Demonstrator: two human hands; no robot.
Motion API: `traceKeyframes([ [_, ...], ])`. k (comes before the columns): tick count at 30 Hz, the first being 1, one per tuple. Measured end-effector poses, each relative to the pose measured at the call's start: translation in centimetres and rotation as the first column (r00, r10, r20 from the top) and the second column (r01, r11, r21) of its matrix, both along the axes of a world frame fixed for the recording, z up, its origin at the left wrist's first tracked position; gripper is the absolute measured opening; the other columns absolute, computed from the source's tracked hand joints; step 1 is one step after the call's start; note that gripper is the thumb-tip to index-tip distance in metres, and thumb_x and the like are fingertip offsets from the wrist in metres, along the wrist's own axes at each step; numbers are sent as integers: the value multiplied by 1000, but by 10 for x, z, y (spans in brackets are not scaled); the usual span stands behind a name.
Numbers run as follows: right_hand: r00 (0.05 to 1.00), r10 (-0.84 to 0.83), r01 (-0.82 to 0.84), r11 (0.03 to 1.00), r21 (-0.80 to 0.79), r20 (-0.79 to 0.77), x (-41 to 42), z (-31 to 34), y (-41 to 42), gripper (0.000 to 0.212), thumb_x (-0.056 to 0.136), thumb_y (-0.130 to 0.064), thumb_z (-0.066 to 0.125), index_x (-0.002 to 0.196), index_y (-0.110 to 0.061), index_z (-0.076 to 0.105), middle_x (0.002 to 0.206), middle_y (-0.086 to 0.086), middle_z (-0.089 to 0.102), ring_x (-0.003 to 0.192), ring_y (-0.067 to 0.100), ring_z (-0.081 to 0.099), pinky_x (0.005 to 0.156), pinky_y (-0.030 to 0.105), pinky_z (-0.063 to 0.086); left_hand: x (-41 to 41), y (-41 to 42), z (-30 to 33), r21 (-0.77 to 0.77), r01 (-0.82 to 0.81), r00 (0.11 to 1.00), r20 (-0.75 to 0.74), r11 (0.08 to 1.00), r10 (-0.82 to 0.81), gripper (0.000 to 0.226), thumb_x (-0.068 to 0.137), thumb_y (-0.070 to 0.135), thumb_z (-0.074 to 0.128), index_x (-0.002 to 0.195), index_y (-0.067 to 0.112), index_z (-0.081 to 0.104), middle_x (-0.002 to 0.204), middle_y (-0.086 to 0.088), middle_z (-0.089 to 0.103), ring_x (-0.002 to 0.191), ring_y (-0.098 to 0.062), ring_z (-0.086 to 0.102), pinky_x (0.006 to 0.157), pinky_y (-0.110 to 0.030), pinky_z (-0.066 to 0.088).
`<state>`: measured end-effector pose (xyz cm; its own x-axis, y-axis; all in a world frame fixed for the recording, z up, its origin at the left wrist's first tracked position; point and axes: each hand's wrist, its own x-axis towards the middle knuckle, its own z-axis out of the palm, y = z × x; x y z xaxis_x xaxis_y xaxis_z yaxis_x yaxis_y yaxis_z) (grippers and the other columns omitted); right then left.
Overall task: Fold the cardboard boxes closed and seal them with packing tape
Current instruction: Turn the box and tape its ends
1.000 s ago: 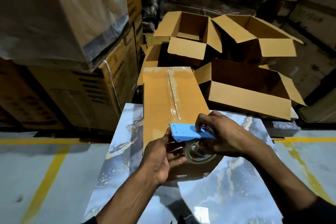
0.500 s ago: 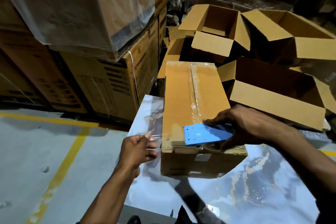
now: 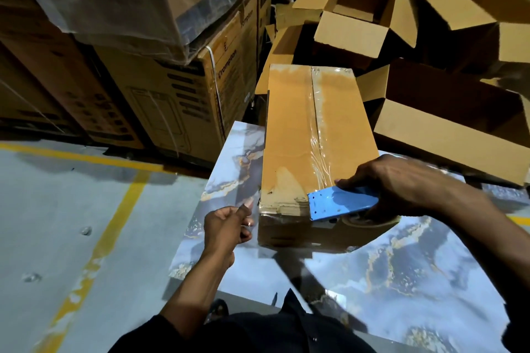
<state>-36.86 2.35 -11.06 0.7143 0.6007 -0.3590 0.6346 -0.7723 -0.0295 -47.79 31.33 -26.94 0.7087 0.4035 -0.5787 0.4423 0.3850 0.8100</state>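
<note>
Marbled tabletop (image 3: 401, 281): taped box (image 3: 298, 129) overhanging far edge.

The roll of clear packing tape (image 3: 365, 219) is mostly hidden under the blue flat metal tape dispenser (image 3: 341, 205) and the right hand (image 3: 395, 185). The far-right open brown cardboard box (image 3: 487, 11) is cut off by the picture's edge.

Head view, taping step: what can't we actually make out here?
- Tape roll: mostly hidden under the blue dispenser and the right hand.
- Left hand: it pinches something by the closed box; clear tape is likely, but glare and blur hide it.
- Box's near face: in shadow, tape there unreadable.
- Open boxes behind: right ones cut off by the frame edge, insides dark.
</note>
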Motion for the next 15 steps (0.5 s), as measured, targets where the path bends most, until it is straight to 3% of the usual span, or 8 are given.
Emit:
traceKeyframes([
  [5,1000,11,-12,1000,-24,-8,0,3,8,72,81,-51,81,145,-54,50,116,-22,66,94,8,61,73,34,56,2,-4,-18,-106,92,992,-77,990,-101,37,87,36,83,96,0,76,81,-15,76,47,-18,52,49,-28,50],
  [11,999,20,-19,1000,9,-33,1,0,12,74,74,-62,78,142,-58,49,121,-25,65,104,5,63,80,34,58,-16,-7,-38,-175,80,960,-250,981,-123,47,84,39,86,106,1,70,83,-16,79,48,-18,55,43,-24,43],
  [13,999,29,-28,999,22,-42,4,-2,11,75,74,-65,77,142,-57,49,122,-26,65,104,4,63,80,34,59,-28,-7,-53,-151,83,944,-305,985,-127,44,87,40,85,106,3,70,80,-12,80,53,-21,61,44,-24,38],
  [15,998,42,-40,999,30,-57,5,-2,12,75,74,-66,76,143,-56,49,122,-27,64,105,2,63,81,34,59,-27,-3,-59,-54,55,958,-280,997,-68,36,93,38,80,106,5,71,83,-10,80,64,-24,70,49,-28,45],
])
